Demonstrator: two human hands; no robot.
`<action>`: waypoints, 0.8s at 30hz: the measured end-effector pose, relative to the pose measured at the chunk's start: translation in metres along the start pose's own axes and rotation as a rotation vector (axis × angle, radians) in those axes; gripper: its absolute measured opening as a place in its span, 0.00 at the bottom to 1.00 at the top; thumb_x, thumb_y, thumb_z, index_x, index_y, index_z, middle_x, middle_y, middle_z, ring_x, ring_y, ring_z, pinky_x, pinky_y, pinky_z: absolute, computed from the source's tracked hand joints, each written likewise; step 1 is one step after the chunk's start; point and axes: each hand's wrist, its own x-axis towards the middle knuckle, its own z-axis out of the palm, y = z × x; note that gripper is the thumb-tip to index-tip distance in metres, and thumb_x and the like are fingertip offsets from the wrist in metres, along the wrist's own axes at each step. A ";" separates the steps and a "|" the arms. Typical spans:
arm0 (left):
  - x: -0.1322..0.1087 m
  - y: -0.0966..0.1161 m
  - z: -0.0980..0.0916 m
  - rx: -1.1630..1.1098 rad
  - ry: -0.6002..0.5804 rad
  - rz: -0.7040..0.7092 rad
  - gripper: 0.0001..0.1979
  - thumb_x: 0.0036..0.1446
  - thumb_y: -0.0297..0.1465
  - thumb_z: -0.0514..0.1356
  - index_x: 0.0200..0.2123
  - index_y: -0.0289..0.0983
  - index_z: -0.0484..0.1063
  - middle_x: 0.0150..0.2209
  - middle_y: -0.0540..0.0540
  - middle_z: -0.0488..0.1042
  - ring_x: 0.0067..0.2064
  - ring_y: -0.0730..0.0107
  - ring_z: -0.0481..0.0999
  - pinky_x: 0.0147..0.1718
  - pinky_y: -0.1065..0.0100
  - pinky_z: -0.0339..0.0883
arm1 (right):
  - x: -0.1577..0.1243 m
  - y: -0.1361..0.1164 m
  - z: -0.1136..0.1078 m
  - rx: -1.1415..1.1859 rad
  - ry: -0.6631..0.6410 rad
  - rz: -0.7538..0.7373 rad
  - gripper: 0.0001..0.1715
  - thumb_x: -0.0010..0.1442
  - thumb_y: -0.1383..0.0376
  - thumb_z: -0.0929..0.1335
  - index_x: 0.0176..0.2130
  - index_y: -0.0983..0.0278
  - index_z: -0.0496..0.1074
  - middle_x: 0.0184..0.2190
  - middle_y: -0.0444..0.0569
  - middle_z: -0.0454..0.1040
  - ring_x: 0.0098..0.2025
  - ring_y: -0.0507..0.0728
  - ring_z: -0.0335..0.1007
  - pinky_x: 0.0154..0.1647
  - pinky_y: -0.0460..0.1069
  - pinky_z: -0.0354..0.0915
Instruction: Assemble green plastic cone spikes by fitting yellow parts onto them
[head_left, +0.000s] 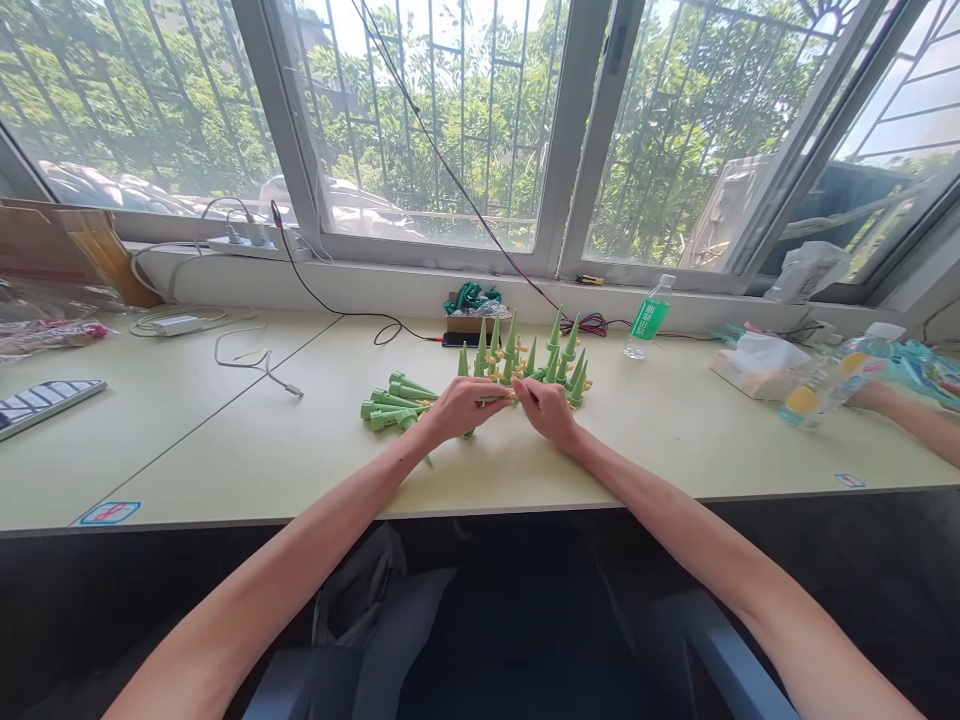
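My left hand (469, 405) and my right hand (547, 408) meet fingertip to fingertip above the table, both closed in a pinch. What lies between the fingers is mostly covered; a trace of yellow shows there. Just behind the hands, several green plant watering spikes (512, 345) with small yellow valves stand point up. Another upright group of green spikes (568, 350) is behind my right hand. Left of my left hand, several green spikes without visible valves (394, 403) lie in a loose pile, partly hidden by my wrist.
Behind the spikes are a phone (471, 340) and a small box (474, 318) with green material. A green-labelled bottle (649, 318), a tissue box (757, 368) and another bottle (832, 385) stand to the right, near another person's arm (911, 415). A cable (259, 365) lies left.
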 end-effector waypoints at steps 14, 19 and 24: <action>-0.003 -0.002 0.003 0.077 0.034 0.039 0.14 0.64 0.35 0.56 0.33 0.37 0.79 0.23 0.48 0.73 0.23 0.77 0.66 0.24 0.74 0.60 | 0.000 -0.004 0.000 -0.057 0.011 0.004 0.32 0.70 0.49 0.54 0.19 0.62 0.51 0.15 0.39 0.50 0.20 0.49 0.41 0.22 0.46 0.46; -0.003 -0.004 0.004 0.102 0.013 0.040 0.13 0.64 0.34 0.56 0.33 0.37 0.78 0.23 0.49 0.72 0.23 0.77 0.66 0.24 0.73 0.58 | 0.000 -0.004 0.002 -0.051 0.005 0.024 0.32 0.70 0.49 0.54 0.19 0.62 0.52 0.15 0.39 0.50 0.20 0.49 0.41 0.23 0.46 0.46; -0.004 -0.004 0.004 0.121 -0.002 0.036 0.14 0.65 0.35 0.55 0.32 0.37 0.78 0.23 0.48 0.72 0.23 0.76 0.66 0.25 0.73 0.58 | -0.001 -0.003 0.004 -0.036 0.001 0.040 0.32 0.70 0.49 0.54 0.19 0.62 0.51 0.15 0.39 0.49 0.20 0.49 0.41 0.23 0.47 0.46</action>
